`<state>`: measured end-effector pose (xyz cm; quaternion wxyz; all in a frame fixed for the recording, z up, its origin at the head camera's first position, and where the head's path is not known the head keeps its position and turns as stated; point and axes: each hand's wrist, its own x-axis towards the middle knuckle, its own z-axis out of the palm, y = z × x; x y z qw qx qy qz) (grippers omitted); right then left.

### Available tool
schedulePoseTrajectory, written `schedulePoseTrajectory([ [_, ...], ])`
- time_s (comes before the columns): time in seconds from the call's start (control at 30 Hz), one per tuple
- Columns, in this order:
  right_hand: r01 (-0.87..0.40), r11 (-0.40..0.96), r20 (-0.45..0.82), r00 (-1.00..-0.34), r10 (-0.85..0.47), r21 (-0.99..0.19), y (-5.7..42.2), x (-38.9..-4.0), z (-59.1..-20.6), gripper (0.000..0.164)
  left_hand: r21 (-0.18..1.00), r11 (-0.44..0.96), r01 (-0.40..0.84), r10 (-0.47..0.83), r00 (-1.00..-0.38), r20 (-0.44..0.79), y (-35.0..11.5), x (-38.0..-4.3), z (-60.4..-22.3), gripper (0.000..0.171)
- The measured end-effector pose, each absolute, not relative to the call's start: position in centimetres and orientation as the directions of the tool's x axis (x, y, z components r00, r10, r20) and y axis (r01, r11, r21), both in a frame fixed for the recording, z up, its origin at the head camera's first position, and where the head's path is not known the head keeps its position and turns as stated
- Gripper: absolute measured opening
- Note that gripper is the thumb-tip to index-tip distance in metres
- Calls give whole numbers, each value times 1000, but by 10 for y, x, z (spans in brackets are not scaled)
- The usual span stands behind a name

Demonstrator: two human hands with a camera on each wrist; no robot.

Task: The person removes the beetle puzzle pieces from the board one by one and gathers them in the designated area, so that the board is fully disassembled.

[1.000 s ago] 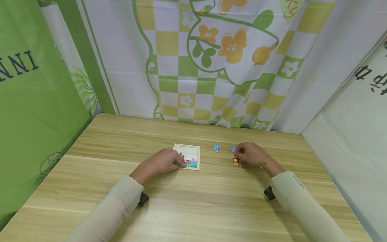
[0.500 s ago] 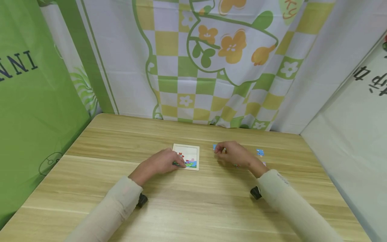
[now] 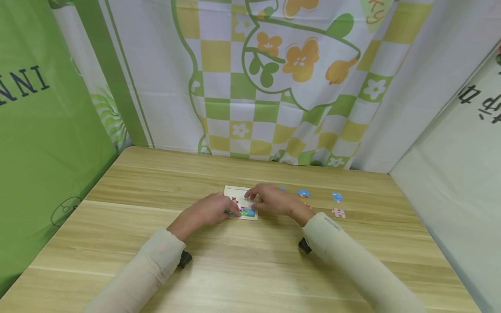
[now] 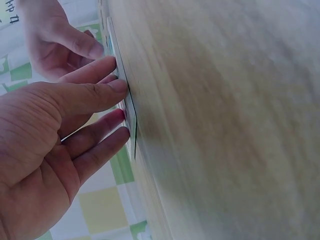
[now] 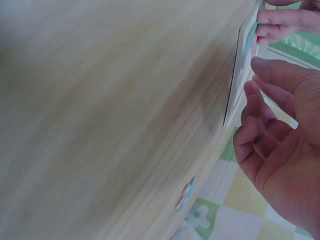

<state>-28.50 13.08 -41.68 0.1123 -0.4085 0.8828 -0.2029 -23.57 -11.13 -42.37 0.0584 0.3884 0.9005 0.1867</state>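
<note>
A square wooden puzzle tray (image 3: 235, 187) lies on the table, with colourful puzzle pieces (image 3: 247, 212) fitted along its near side. My left hand (image 3: 213, 206) rests fingertips on the tray's near left part; in the left wrist view its fairly straight fingers and thumb (image 4: 120, 86) meet the tray edge (image 4: 131, 112). Over the tray's right side hovers my right hand (image 3: 272, 200), thumb and index tips close, other fingers bent in the right wrist view. No piece shows between those tips, and I cannot tell whether one is hidden there.
Loose pieces lie right of the tray: a blue one (image 3: 303, 193), another blue one (image 3: 336, 197) and a pink one (image 3: 338, 213). A partly covered blue piece (image 3: 282, 188) and a reddish one (image 3: 308, 204) show past the right hand. Curtains (image 3: 254, 108) hang behind the table (image 3: 250, 269).
My right hand has swept left from the loose pieces to the tray's right side, uncovering the blue and pink pieces at the right. The left hand and the tray stay put.
</note>
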Motion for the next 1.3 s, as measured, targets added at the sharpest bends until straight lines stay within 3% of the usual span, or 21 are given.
schedulePoseTrajectory([
  [0.2,-705,560,-68,-594,-801,-435,121,-290,-419,46,400,628,668,718,-695,32,-111,-235,-423,22],
  [0.43,-742,517,-102,-529,-843,-427,115,-295,-417,48,407,615,676,726,-687,44,-112,-235,-425,26],
  [0.7,-724,554,-178,-532,-828,-411,110,-295,-413,50,377,579,723,753,-651,90,-115,-233,-426,28],
  [1.3,-703,598,-235,-551,-800,-386,103,-294,-411,56,336,636,695,722,-689,59,-116,-228,-428,37],
])
